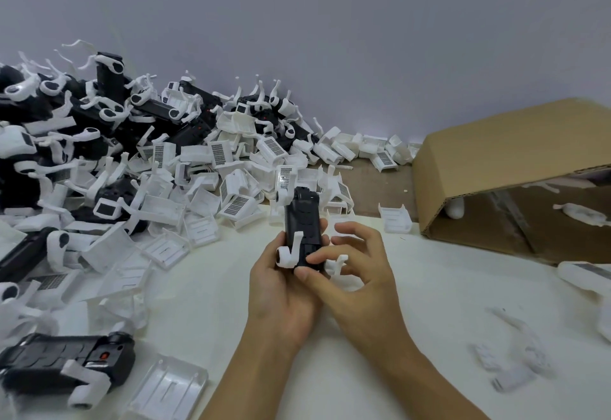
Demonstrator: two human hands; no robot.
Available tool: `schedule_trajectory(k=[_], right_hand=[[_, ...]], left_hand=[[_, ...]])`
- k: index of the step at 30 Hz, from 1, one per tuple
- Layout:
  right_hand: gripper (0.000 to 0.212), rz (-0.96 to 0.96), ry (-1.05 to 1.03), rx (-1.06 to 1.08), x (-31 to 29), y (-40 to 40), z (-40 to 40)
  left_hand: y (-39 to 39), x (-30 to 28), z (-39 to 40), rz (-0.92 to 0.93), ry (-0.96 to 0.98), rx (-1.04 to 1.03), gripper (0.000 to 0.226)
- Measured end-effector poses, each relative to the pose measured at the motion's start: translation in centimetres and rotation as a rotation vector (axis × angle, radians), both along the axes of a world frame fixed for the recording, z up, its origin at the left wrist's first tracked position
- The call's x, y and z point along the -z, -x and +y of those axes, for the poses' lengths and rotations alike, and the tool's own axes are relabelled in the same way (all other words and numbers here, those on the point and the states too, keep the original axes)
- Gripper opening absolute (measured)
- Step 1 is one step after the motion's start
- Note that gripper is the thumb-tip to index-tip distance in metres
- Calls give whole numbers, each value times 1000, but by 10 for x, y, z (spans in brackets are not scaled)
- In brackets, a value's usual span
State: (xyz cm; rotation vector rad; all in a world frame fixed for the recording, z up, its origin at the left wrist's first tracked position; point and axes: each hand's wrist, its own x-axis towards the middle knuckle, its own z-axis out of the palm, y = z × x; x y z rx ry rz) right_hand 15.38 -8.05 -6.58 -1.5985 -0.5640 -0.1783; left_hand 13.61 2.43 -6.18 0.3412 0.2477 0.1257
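Grip low on black unit (302,221), left hand (281,290) cradling, right hand (360,274) pinching

Both arms are bare and come up from the bottom edge, angling in toward each other until the hands meet in the middle. The left forearm (244,373) runs up to a left hand (281,290) that's palm-up, thumb along the left side and fingers (325,225) wrapped round from behind, cradling a black part (302,221). The right forearm (426,383) comes in from the lower right. The right hand (360,274) is tilted inward, thumb and index tip pinching the near end of that part, the other three fingers spread and loosely curled above.
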Motion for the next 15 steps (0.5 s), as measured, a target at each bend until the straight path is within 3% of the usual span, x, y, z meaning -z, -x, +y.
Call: schedule_trajectory(k=[5, 7, 9, 10, 12, 15], right_hand=[[21, 101, -52, 5, -6, 1, 0], [17, 227, -212, 48, -10, -4, -3], [36, 372, -341, 61, -13, -10, -5], [42, 392, -335, 26, -14, -11, -6], [51, 369, -253, -73, -15, -9, -7], [38, 379, -236, -57, -16, -9, -8]], left_hand=[[-3, 2, 1, 15, -83, -93, 36], [-2, -4, 1, -1, -252, -235, 43], [-1, -6, -1, -9, -490, -341, 56], [0, -5, -3, -5, -592, -365, 58], [3, -7, -7, -32, -746, -347, 40], [7, -10, -7, -79, -700, -260, 46]])
